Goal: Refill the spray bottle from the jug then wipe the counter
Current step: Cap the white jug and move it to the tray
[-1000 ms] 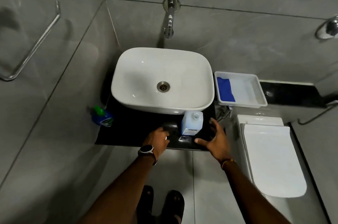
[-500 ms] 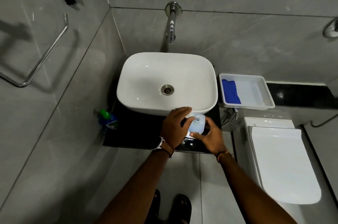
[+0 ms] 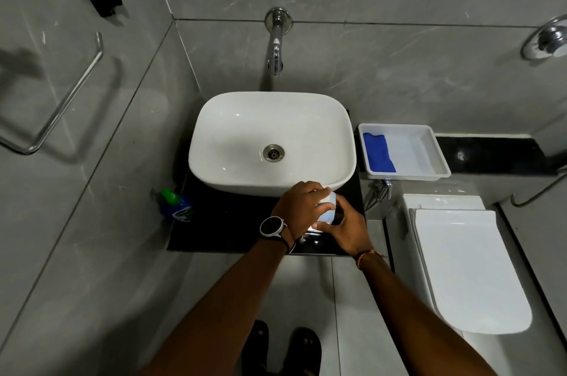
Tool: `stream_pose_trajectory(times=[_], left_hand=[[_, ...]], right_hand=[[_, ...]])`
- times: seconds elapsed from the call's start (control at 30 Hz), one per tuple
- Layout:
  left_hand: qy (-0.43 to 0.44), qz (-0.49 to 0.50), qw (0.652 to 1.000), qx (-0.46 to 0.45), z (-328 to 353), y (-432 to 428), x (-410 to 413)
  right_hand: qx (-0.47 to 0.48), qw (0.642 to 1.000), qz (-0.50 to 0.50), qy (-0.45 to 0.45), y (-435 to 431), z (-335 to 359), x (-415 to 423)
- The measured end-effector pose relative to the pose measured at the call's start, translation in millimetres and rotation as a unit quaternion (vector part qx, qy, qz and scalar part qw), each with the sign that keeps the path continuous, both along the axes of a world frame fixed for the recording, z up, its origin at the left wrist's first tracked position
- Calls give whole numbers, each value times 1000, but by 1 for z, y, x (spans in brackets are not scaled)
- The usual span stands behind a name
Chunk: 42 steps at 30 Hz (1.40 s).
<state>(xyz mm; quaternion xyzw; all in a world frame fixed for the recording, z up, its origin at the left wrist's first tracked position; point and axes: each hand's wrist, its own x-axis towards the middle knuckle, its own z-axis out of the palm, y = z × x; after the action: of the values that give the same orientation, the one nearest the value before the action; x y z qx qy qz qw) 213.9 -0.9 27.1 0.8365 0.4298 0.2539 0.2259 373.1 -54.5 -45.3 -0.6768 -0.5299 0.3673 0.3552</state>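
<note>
Left hand (image 3: 299,207): we curled it over the top of the jug (image 3: 327,212).
Right hand (image 3: 349,230): we gripped its side.
Counter (image 3: 227,231): jug stood there.

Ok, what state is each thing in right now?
Jug: on counter, cap hidden.
Left hand: curled over jug's top.
Right hand: grips jug's side.
Blue bottle: untouched, green top on.
Tap: off.
Basin: empty.
Blue cloth: lying in tray.
Toilet lid: down.
</note>
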Motion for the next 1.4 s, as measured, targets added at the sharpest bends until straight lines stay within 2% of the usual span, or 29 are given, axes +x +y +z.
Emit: stream_pose_trajectory(times=[0.13, 0.23, 0.33, 0.47, 0.53, 0.7, 0.83, 1.07, 1.23, 1.4], left_hand=[[12, 15, 1000, -14, 0, -2, 3], [-34, 9, 997, -62, 3, -1, 3], [-82, -16, 994, -72, 4, -3, -2], [-128, 53, 987, -81, 1, -12, -6], [-127, 73, 986, -82, -1, -14, -7], [-117, 50, 982, -142, 1, -14, -8], [-101, 60, 986, -115, 0, -10, -10], [-98, 37, 985, -136, 3, -14, -8], [-86, 68, 985, -135, 3, -12, 0], [-79, 22, 989, -123, 7, -12, -1]], right_hand=[[6, 1000, -2, -11, -1, 0, -3], [1, 1000, -9, -11, -2, -2, -2], [2, 1000, -8, -17, -3, -1, -2], [14, 1000, -1, -12, -2, 3, -4], [15, 1000, 2, -14, -2, 4, -4], [9, 1000, -2, -5, -3, 3, -3], [1, 1000, -6, -2, -2, 3, -5], [2, 1000, 4, -2, -2, 6, -4], [-4, 1000, 4, -3, -2, 5, -5], [-6, 1000, 9, -8, -1, 8, -3]])
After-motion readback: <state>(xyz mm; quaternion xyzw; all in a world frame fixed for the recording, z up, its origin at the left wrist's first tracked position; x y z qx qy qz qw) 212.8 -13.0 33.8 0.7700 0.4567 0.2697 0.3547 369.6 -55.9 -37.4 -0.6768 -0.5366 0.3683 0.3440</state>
